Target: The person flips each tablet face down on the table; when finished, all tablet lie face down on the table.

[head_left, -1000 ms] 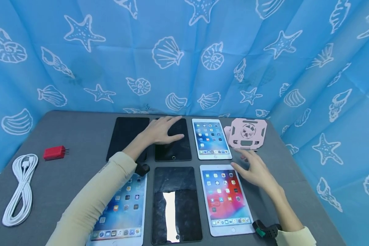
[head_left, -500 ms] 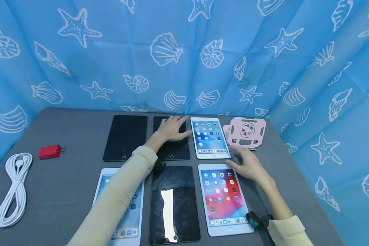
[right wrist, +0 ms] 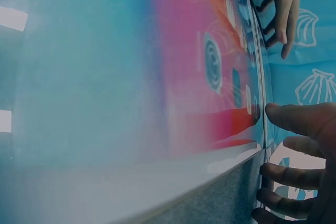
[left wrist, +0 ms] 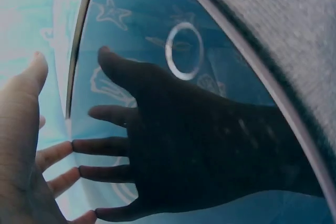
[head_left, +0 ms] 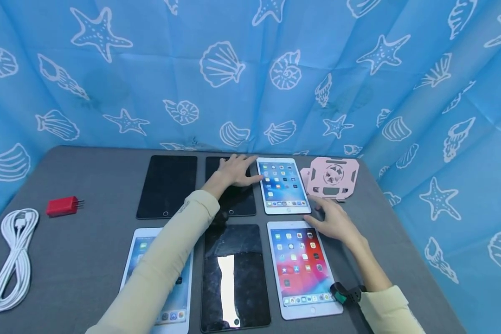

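Observation:
My left hand [head_left: 236,171] reaches over a black tablet [head_left: 241,202], fingers spread, its thumb tip overlapping the left edge of a small white tablet [head_left: 284,185] with a lit screen. In the left wrist view, the fingertips meet their own reflections on the dark glossy screen [left wrist: 247,85]. My right hand [head_left: 335,222] is at that white tablet's lower right corner, fingers slightly bent and gripping nothing. Its thumb lies near the top edge of a larger white tablet [head_left: 302,264] with a red and blue screen, which fills much of the right wrist view.
A pink openwork stand [head_left: 333,177] lies at the back right. Another black tablet [head_left: 169,185] is at the back left; in front lie a black one [head_left: 250,278] with white glare and a white one [head_left: 129,260] partly under my sleeve. Far left are a red charger plug [head_left: 62,206] and a coiled white cable [head_left: 14,255].
The left hand has moved right across the black tablet to the small white tablet's left edge. The right hand shifts slightly left in view as the head view drifts; the tablets keep their layout.

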Demonstrator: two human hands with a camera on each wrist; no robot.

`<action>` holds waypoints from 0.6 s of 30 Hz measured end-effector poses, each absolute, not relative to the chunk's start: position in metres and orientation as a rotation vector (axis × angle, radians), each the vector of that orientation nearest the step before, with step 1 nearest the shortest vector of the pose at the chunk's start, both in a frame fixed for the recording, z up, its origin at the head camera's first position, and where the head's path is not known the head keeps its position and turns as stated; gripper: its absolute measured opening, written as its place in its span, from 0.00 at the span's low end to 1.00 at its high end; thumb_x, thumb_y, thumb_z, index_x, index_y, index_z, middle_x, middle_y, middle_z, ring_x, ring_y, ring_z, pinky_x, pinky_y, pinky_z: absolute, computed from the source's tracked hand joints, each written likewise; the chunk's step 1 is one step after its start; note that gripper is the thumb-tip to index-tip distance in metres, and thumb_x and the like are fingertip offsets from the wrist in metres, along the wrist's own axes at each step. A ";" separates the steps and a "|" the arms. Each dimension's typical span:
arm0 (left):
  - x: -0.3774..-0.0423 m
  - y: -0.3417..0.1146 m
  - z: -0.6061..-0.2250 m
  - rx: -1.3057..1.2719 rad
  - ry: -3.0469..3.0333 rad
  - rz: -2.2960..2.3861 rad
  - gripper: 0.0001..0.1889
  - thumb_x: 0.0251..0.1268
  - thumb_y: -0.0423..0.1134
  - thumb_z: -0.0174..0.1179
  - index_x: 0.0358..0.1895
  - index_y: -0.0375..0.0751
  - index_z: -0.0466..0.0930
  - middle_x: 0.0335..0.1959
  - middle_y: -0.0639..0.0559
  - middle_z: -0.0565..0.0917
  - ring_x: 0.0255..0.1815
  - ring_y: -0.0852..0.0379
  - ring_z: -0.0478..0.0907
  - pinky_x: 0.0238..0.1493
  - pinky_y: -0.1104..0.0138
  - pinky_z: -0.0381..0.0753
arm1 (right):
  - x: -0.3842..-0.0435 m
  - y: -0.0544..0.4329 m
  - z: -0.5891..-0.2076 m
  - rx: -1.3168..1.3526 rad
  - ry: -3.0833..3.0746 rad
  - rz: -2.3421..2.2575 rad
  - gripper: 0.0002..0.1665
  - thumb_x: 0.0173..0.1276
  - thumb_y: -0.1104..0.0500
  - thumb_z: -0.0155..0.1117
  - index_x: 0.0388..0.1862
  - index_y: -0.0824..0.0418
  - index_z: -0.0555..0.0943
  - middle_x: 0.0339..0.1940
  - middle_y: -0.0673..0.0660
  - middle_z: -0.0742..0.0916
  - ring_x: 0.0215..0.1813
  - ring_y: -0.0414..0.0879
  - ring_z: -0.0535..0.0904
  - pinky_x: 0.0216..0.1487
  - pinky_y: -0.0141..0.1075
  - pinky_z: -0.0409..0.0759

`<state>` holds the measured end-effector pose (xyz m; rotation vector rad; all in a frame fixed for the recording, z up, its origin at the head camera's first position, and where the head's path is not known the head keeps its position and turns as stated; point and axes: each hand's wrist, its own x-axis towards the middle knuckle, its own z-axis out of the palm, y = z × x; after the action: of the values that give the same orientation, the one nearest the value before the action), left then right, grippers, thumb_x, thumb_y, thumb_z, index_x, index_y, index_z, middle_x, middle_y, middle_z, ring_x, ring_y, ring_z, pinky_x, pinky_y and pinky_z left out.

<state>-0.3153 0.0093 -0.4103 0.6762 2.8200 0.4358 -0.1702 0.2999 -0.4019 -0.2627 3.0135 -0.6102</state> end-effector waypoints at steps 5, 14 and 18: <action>-0.318 0.013 -0.411 0.660 2.834 0.422 0.41 0.74 0.70 0.46 0.84 0.60 0.49 0.84 0.43 0.54 0.84 0.35 0.49 0.76 0.30 0.50 | -0.173 0.301 -0.402 -0.276 3.007 -0.596 0.43 0.66 0.55 0.73 0.76 0.68 0.68 0.53 0.70 0.82 0.50 0.59 0.77 0.49 0.52 0.81; -0.323 0.027 -0.410 0.569 2.838 0.299 0.42 0.73 0.72 0.44 0.84 0.64 0.46 0.85 0.42 0.47 0.85 0.34 0.44 0.77 0.31 0.49 | -0.178 0.295 -0.398 -0.184 2.951 -0.481 0.42 0.69 0.51 0.71 0.74 0.73 0.69 0.62 0.75 0.80 0.59 0.66 0.76 0.59 0.60 0.80; -0.328 0.033 -0.413 0.534 2.817 0.202 0.45 0.70 0.75 0.45 0.84 0.66 0.42 0.85 0.42 0.45 0.85 0.35 0.42 0.77 0.32 0.50 | -0.181 0.294 -0.401 -0.158 2.944 -0.450 0.41 0.69 0.50 0.70 0.73 0.72 0.70 0.61 0.75 0.79 0.62 0.69 0.73 0.60 0.62 0.78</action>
<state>-0.3280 0.0327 -0.4134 0.5343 2.8167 0.2016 -0.1806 0.2940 -0.4011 -0.1576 2.9444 -0.4497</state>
